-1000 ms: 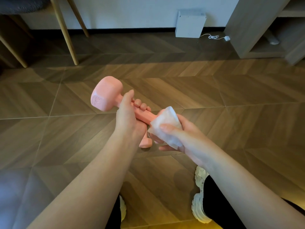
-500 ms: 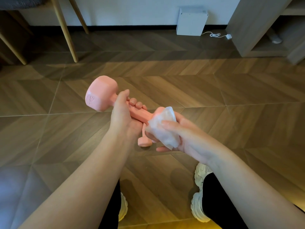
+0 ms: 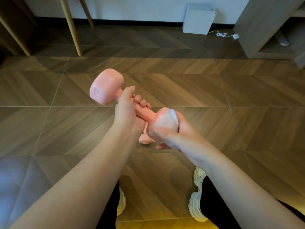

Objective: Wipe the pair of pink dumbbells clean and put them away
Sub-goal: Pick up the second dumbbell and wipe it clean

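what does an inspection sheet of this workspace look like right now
surface: wood-pattern floor
job's things: pink dumbbell held off the floor; white wipe wrapped over its near head; second dumbbell mostly hidden below the hands
clutter: nothing seen
hands: left hand grips the handle; right hand holds the wipe
cables: white cord on the floor by a white box
surroundings: wooden legs, shelf unit, white shoes

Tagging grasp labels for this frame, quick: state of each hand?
Left hand: closed round the pink dumbbell handle.
Right hand: closed on a white wipe, pressed over the dumbbell's near end.
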